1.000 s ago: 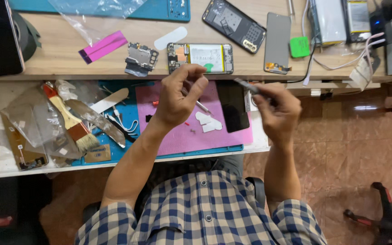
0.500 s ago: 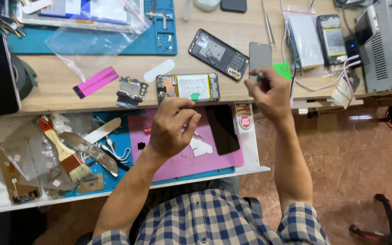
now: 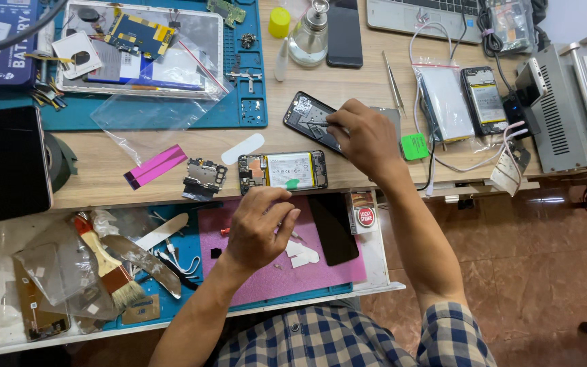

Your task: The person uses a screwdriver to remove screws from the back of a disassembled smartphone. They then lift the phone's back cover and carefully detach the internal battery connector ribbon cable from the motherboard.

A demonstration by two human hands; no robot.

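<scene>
1. Left hand, low centre of frame, fingers curled shut above the pink mat, pinching something too small to tell.
2. Right hand, upper centre, fingertips closed on a thin tool, tip pressed into the opened phone back.
3. Opened phone back: flat on the wooden bench, probably light, stiff, fragile inside; best held by the edges.
4. Farther off, tweezers and a glass bottle.

Bright, even light falls from above; my counter looks sharp, shadows soft, edges slightly bowed by the lens.
</scene>
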